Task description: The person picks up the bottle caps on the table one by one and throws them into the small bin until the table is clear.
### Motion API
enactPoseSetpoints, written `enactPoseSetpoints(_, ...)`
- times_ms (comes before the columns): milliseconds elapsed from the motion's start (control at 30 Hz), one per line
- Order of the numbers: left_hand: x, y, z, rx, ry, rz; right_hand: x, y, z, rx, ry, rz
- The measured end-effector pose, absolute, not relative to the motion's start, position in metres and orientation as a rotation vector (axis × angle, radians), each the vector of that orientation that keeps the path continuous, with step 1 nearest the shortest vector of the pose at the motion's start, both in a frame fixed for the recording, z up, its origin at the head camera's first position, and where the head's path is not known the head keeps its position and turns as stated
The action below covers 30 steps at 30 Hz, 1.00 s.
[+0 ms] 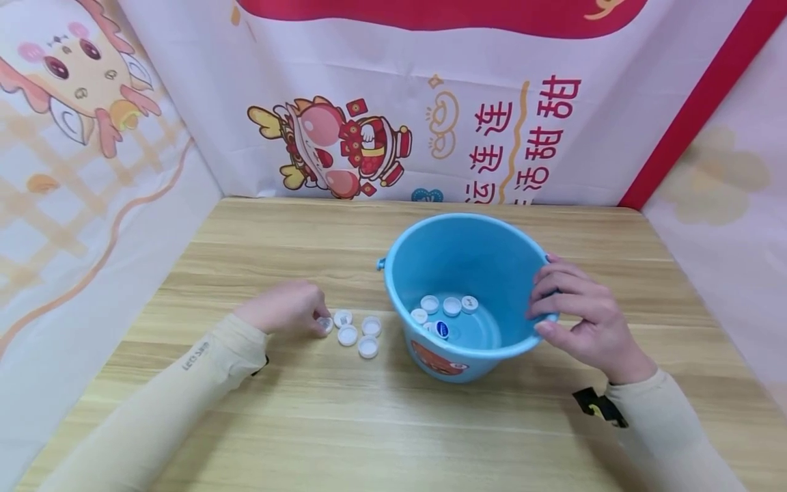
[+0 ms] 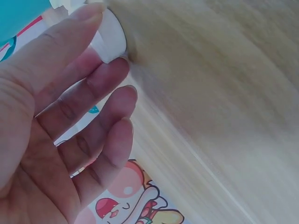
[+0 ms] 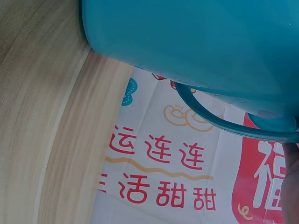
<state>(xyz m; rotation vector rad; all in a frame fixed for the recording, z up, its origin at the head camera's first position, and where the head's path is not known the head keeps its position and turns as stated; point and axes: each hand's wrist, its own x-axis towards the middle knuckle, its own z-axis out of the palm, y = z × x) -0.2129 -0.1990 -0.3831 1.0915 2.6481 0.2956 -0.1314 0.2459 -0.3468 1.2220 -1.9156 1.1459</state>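
Observation:
My left hand [image 1: 289, 307] is low over the table, pinching a white bottle cap [image 2: 113, 37] between thumb and fingertips. Just right of it, several more white bottle caps [image 1: 347, 335] lie close together on the wood. A light blue bucket [image 1: 451, 369] stands upright beyond them, with several caps [image 1: 451, 306] on its bottom, one of them showing a blue face [image 1: 441, 330]. Gripping the bucket's right rim is my right hand [image 1: 581, 318], fingers over the edge and thumb outside. The right wrist view shows mostly the bucket's outer wall [image 3: 187, 42] and its handle [image 3: 210, 116].
Under everything is a wood-grain table [image 1: 320, 424]. A white printed cloth [image 1: 215, 82] with cartoon figures and red characters hangs along the table's back edge, and printed cloth also covers both sides.

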Motion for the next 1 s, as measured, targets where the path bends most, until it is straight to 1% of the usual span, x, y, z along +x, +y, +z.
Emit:
enactPoseSetpoints(167,-0.2096,-0.1932,-0.3823,1.122,2.671,0.266,-0.131,0.2448,-0.3449,1.224,-1.888,1.155)
enactPoseSetpoints(367,-0.2051,-0.1909,-0.381,1.083,2.707,0.242,-0.1309,0.2435,-0.3438,1.221,-1.889,1.167)
enactPoseSetpoints(600,-0.2054,-0.1928,-0.3812,1.18,2.707,0.224,-0.1309,0.2443,-0.3452,1.218,-1.901,1.169)
enactPoseSetpoints(833,-0.2044,-0.1921,-0.3813,1.117,2.695,0.246,-0.1307,0.2438,-0.3452,1.217,-1.902,1.178)
enactPoseSetpoints(1000,-0.2045,-0.193,-0.3816,1.124,2.679,0.292,-0.1309,0.2418,-0.345,1.22,-1.881,1.201)
